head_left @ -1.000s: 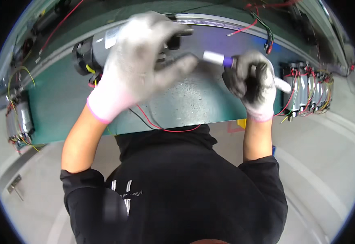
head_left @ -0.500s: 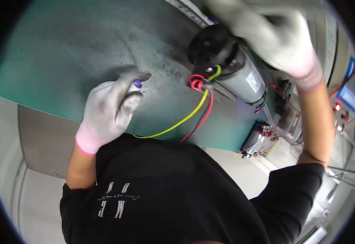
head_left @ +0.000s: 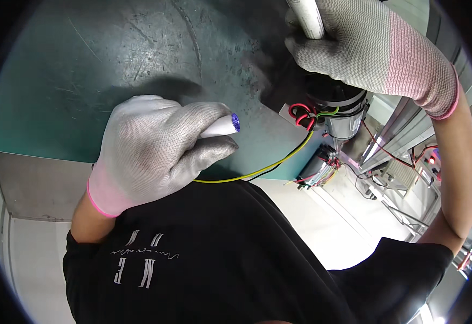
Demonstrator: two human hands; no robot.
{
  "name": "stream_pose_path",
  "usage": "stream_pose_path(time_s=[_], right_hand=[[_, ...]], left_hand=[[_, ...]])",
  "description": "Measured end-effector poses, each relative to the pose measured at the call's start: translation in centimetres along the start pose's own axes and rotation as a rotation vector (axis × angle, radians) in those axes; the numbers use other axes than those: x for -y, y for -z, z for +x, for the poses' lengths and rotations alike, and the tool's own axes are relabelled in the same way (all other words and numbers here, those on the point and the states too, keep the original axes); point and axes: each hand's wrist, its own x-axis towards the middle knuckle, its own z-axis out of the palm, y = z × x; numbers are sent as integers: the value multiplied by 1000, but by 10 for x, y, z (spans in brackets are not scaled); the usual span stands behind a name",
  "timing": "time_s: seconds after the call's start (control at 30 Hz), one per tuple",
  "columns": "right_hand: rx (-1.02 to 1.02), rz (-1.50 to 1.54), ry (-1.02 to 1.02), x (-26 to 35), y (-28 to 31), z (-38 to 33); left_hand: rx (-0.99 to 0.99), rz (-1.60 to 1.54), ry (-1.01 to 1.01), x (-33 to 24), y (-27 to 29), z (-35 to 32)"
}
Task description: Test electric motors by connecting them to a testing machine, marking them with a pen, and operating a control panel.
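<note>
Our left hand [head_left: 155,148] sits near us, low and left of centre, in a grey knit glove with a pink cuff. Its fingers curl into a loose fist, knuckles up, thumb and forefinger pinched together and pointing right. The bare left forearm drops straight back to our black sleeve. Our right hand [head_left: 363,40] is far and to the right, gloved alike, fingers wrapped tight in a closed grip. The right forearm bends down the right edge.

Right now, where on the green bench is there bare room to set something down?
The green bench top lies bare above and left of the left hand, which holds a white marker. It is crowded at the right corner: the motor, its red and yellow wires and the right hand.
</note>
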Motion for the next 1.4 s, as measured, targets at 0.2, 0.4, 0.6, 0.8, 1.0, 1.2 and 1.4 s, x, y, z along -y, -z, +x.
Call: stream_pose_path(time_s=[0.2,0.4,0.6,0.8,1.0,1.2,1.4], right_hand=[[45,17,-136,5,1,1],[59,-81,-170,-1,1,2],[35,-52,-120,6,1,3],[63,-47,-149,-2,0,3],[-612,298,-75,-38,-25,-58],[-882,863,269,-11,-84,-95],[-681,641,339,-11,-122,-100]], left_hand=[[-18,-115,16,0,3,-2],[23,-129,10,-1,4,-1],[-49,-133,-15,-1,2,-1],[-84,-43,-24,1,-4,3],[-113,-129,130,-12,-9,11],[-137,-233,-46,-39,-28,32],[-61,-245,-128,-54,-44,33]])
